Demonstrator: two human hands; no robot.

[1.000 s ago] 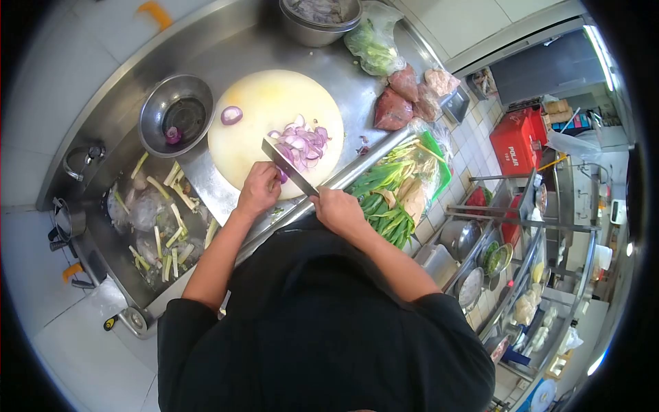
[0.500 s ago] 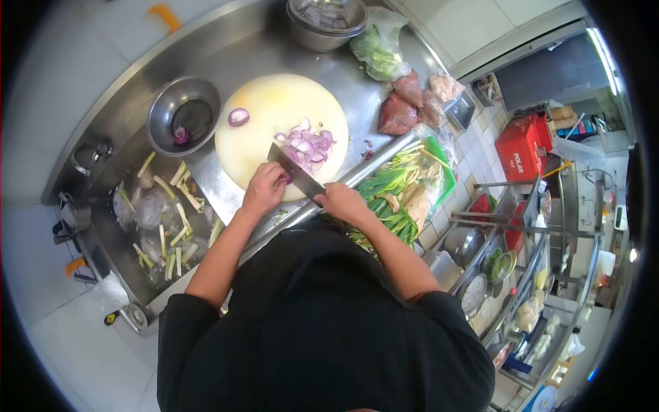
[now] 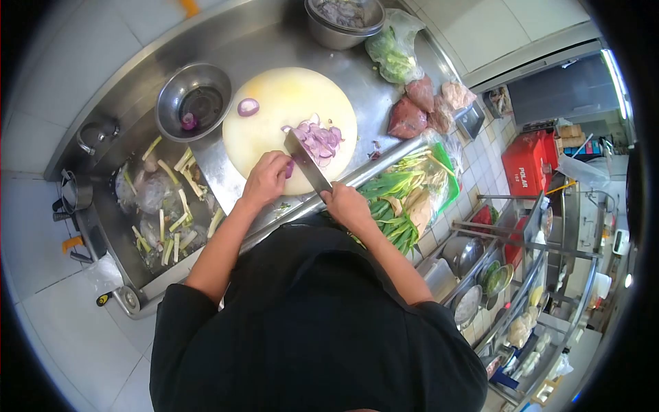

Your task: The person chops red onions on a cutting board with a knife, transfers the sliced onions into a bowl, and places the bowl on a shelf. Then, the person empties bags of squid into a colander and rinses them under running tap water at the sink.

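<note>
Both forearms reach forward from the body and converge over the near edge of the cutting board (image 3: 274, 93). The left hand (image 3: 268, 177) is bent at the knuckles, its fingers curled closed against an onion piece (image 3: 289, 169) on the board. The right hand (image 3: 349, 207) has its fingers wrapped tight round the knife (image 3: 310, 163) by its handle — the blade slants away, tip leftward, between that piece and the sliced onion (image 3: 320, 143). Compared with half a second ago, the blade stands slightly farther from the left fingers; the view has shifted too — the board appears higher and farther right, the onion half (image 3: 248, 107) keeping its place.
</note>
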